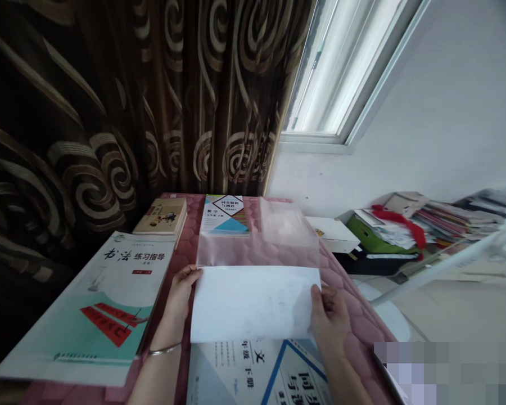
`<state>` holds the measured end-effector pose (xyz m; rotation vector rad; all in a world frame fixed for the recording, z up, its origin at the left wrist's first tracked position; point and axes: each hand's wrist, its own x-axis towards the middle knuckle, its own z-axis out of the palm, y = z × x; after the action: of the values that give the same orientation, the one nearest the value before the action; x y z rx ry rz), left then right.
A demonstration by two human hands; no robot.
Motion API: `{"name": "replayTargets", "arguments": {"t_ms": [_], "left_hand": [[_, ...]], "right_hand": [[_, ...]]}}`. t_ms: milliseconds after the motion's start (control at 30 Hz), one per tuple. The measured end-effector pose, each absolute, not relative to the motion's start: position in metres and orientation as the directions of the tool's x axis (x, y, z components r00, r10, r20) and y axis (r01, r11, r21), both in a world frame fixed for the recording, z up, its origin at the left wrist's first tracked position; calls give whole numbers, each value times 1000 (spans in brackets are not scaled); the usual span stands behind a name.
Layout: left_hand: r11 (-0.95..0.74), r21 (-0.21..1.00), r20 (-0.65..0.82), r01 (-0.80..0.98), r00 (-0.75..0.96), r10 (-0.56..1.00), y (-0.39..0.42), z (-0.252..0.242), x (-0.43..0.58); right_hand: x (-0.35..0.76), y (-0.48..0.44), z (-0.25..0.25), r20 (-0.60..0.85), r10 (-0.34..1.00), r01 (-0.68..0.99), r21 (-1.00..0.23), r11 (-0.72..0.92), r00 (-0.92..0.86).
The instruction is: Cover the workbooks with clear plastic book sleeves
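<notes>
**Two hands hold a white sheet**

Nearest, below both hands, lies a blue book (274,374) on the pink counter (358,315). The white sheet (253,304) covers the top of this book.

The left hand (180,292) holds the left edge of the sheet. Its fingers (190,274) curl over the top left corner, so the grip is pinching the sheet. A thin bracelet (165,350) sits on that wrist.

The right hand (331,318) holds the right edge. Its fingers (317,298) press on the sheet near the middle of that edge, pinching it too.

Left of the left hand lies a big green book (105,309), tilted.

Just past both hands, a clear plastic cover (257,242) touches the top of the sheet. Past that lies a small striped book (224,215), partly under the plastic. Beside it, to the left, is a tan book (161,216).

Far behind hang a brown curtain (109,95) and a window (337,73). Far to the right of the right hand is a pile of books (409,225).
</notes>
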<state>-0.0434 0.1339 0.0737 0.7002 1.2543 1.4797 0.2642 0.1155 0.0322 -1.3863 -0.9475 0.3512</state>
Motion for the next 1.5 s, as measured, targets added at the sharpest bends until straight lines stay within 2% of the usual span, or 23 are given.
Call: {"name": "replayTargets", "arguments": {"t_ms": [133, 333, 667, 1100, 1300, 1500], "left_hand": [[73, 942, -189, -327, -339, 922, 133, 75, -40], [34, 971, -130, -237, -402, 906, 134, 72, -36], [-40, 987, -38, -159, -456, 889, 136, 66, -34], [55, 980, -128, -191, -395, 910, 134, 71, -39], [41, 996, -67, -80, -343, 937, 127, 75, -42], [23, 998, 0, 52, -401, 916, 133, 73, -39]], "right_hand": [[262, 115, 35, 357, 710, 296, -931, 214, 607], [260, 114, 38, 344, 701, 247, -939, 240, 624], [265, 115, 32, 309, 767, 252, -947, 197, 562], [263, 115, 34, 313, 740, 337, -933, 124, 596], [263, 115, 33, 306, 739, 309, -941, 139, 600], [267, 117, 28, 277, 759, 267, -953, 140, 590]]}}
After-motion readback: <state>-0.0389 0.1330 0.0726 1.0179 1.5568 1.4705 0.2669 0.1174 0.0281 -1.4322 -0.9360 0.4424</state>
